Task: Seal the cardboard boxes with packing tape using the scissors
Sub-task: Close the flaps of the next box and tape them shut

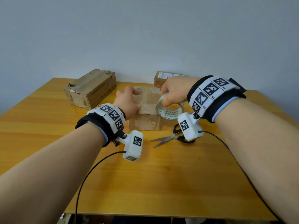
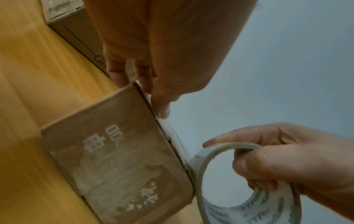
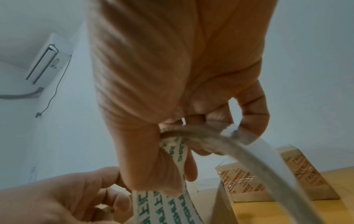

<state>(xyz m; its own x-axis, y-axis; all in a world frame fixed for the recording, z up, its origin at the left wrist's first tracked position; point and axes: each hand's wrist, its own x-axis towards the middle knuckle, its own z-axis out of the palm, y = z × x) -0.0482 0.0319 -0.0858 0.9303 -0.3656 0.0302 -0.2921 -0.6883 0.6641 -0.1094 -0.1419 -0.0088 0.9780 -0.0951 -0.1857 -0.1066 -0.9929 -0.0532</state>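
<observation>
The right hand (image 1: 174,92) grips the tape roll (image 1: 169,110), thumb hooked through the inside of the ring and fingers curled over its outer rim, holding it upright against the near right corner of the small box (image 1: 146,109). The left hand (image 1: 127,101) lies on top of that same box with fingers fairly straight, fingertips (image 2: 162,109) pressing along its top edge; it holds nothing. In the left wrist view a clear strip of tape runs from the roll (image 2: 249,197) along the box's top edge (image 2: 118,163) toward those fingertips.

Everything sits on the wooden table (image 1: 145,183), and the small box is roughly at its middle. The big box (image 1: 92,89), worn and torn at its corners, lies to the left of the small box and a little farther back, apart from it. Another box (image 1: 163,77), with a white label on top, stands just behind the small box's far right corner, partly hidden by the right hand. The scissors (image 1: 171,137) lie flat on the table in front of the small box, to its right, blades parted and pointing left, black handles under the right wrist camera, touched by neither hand
</observation>
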